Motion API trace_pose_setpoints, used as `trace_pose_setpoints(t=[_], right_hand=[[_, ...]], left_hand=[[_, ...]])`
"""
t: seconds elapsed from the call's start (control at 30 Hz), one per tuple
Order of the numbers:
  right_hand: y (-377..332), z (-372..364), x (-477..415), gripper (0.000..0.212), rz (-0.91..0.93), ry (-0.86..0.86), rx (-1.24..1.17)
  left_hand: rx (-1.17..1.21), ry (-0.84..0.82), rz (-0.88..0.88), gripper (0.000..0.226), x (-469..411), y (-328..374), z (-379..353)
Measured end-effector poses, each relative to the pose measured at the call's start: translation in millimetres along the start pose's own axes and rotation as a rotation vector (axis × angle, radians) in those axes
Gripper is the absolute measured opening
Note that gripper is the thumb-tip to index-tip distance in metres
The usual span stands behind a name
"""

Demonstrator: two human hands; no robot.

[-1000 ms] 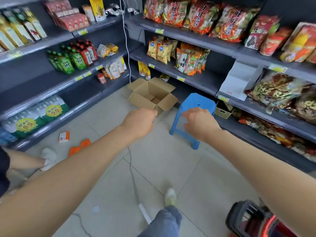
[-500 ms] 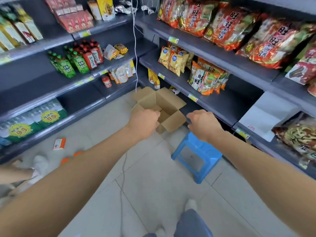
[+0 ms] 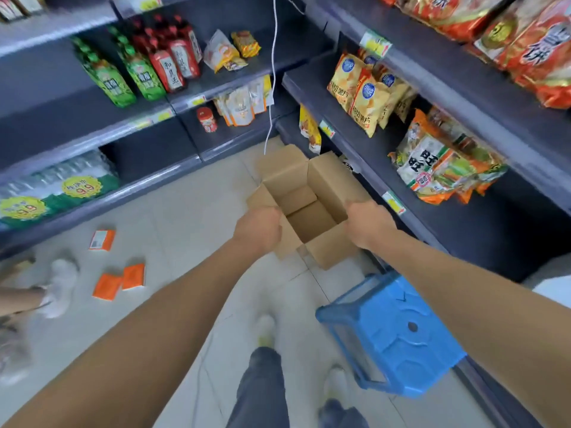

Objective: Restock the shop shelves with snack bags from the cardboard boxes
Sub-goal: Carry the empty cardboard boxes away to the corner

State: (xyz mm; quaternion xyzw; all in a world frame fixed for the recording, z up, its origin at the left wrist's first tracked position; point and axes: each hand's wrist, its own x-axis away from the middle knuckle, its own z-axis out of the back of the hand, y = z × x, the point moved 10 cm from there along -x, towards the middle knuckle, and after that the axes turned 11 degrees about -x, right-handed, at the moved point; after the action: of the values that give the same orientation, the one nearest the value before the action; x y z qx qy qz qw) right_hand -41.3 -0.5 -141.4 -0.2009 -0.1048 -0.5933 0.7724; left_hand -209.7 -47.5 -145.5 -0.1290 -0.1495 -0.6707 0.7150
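An open cardboard box stands on the floor at the foot of the right-hand shelves, and its visible inside holds nothing. My left hand is curled over the box's left flap. My right hand is curled over its right flap. Both sets of fingers are hidden behind the backs of the hands. Yellow snack bags and white-and-orange snack bags sit on the right middle shelf. Red snack bags fill the shelf above.
A blue plastic stool stands by my right forearm. Orange packets lie on the floor at left, near another person's white shoe. A white cable hangs down behind the box. Green and red pouches fill the left shelves.
I have stepped forward past the stool. Both hands travelled from in front of me down to the box flaps.
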Motion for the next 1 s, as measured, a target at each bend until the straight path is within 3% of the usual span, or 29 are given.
trace_pose_setpoints(t=[0.3,0.57,0.77,0.9,1.0], right_hand=[[46.4,-74.3,-188.3,0.029,-0.238,-0.029,-0.132],[104.2,-211.0,-296.4,0.037,-0.467,-0.115,-0.289],[140.9,-315.9,-341.3,0.057,-0.603,-0.196,-0.334],[154.5,-380.1,-359.0,0.089,-0.717,-0.270,-0.416],[162.8,-411.8,-368.6,0.099,-0.820,-0.266,-0.531]], left_hand=[[0.069,-0.116,0.045,0.023,-208.4,-40.4,-80.0],[-0.004,-0.243,0.088,0.024,-342.4,-35.5,-226.2],[0.002,-0.303,0.220,0.057,-397.3,-41.3,-332.1],[0.229,-0.350,0.416,0.079,-410.4,-48.5,-383.3],[0.364,-0.392,0.507,0.088,-419.8,-51.2,-415.7]])
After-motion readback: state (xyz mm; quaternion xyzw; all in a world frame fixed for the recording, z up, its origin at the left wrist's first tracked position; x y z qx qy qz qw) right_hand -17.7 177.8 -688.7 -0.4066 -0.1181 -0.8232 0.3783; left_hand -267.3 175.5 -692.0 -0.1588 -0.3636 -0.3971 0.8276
